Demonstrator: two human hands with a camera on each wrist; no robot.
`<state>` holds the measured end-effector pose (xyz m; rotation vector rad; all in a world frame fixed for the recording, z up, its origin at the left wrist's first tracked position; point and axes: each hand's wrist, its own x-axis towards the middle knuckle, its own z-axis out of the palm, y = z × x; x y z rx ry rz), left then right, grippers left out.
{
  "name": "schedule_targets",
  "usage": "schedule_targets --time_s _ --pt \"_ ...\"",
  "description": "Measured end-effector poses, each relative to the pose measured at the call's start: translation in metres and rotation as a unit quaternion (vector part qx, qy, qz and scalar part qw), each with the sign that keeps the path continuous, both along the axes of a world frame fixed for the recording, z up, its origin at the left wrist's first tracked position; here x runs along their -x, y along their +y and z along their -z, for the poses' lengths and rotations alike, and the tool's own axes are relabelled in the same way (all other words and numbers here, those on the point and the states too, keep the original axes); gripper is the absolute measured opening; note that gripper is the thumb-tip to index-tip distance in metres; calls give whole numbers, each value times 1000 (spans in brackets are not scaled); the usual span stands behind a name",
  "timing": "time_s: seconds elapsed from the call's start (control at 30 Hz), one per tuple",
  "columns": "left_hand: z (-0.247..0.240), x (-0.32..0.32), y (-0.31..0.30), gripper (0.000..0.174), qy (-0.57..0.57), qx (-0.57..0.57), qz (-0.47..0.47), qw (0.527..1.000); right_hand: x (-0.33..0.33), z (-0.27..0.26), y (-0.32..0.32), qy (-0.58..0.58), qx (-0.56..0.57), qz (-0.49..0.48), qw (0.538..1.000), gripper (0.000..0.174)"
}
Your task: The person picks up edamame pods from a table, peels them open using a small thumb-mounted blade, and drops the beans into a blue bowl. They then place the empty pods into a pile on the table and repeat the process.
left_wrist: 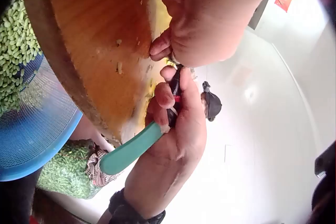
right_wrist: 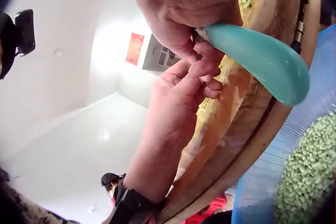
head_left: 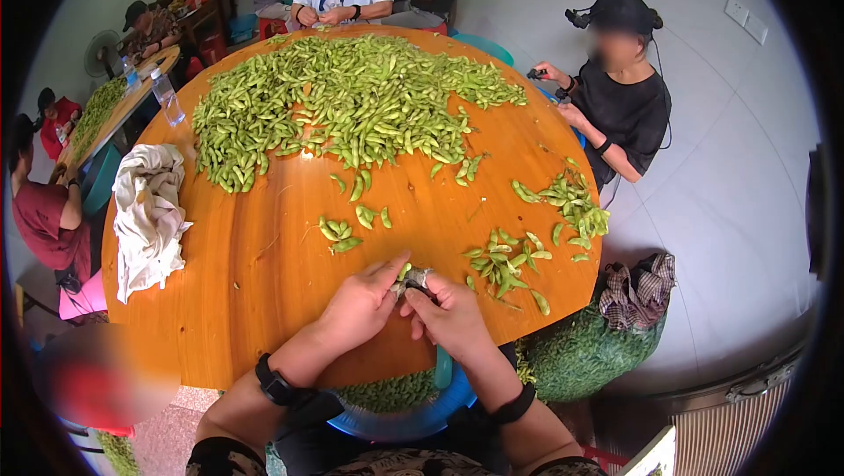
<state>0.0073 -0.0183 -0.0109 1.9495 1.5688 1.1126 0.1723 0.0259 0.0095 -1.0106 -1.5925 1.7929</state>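
Observation:
My right hand (head_left: pixel 453 313) grips a tool with a teal handle (head_left: pixel 442 367), its fingers curled around it. In the left wrist view the right hand (left_wrist: pixel 181 129) has the teal handle (left_wrist: pixel 131 149) sticking out below the palm, with black parts between the fingers. My left hand (head_left: pixel 359 305) meets it at the fingertips, pinching a green pod (head_left: pixel 405 271) that is mostly hidden. The right wrist view shows the left hand (right_wrist: pixel 176 95) with bent fingers close against the right hand (right_wrist: pixel 194 6). Grey material covers some right fingertips.
A big pile of green pods (head_left: pixel 352 98) covers the table's far half, with smaller groups (head_left: pixel 505 267) nearer. A white cloth (head_left: pixel 149 212) lies left, beside a bottle (head_left: pixel 167 98). Below the edge is a blue basket (head_left: pixel 387 423) of shelled beans. People sit around.

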Motion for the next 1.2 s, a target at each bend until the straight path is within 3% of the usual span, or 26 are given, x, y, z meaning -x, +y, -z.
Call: schedule_targets --time_s 0.27,0.4,0.47,0.5,0.57,0.6,0.67,0.7,0.77,0.8,0.97,1.1,1.2 --pt "-1 1 -1 52 3 0 11 1000 7 16 0 -2 -86 48 995 6" --pt "0 3 -1 53 -35 36 28 998 4 13 2 12 -49 53 997 7" --pt "3 5 0 48 -151 80 52 984 0 7 5 35 26 36 998 8" --pt "3 6 2 48 -151 80 53 984 -2 6 7 36 26 36 998 8" --pt "2 8 5 46 -329 194 75 921 -6 6 13 65 113 13 991 8" --pt "3 8 7 46 -329 194 76 921 -8 8 14 63 116 7 991 8" --pt "6 9 10 41 -452 215 105 860 -6 6 11 33 66 19 997 8" --pt "3 6 9 41 -452 214 105 860 -4 5 9 2 17 30 999 8" --pt "-4 0 6 34 -323 187 50 926 -1 6 3 -4 -22 37 999 9" --pt "-3 1 6 34 -323 186 49 926 0 6 0 -11 -61 45 997 10" --pt "4 3 6 27 -276 164 48 946 2 1 -3 -20 -42 58 997 10" --pt "10 6 8 25 -301 191 53 933 3 1 -6 -13 -56 78 995 8" --pt "6 7 7 22 -363 234 97 897 6 5 -9 6 -63 97 993 8"
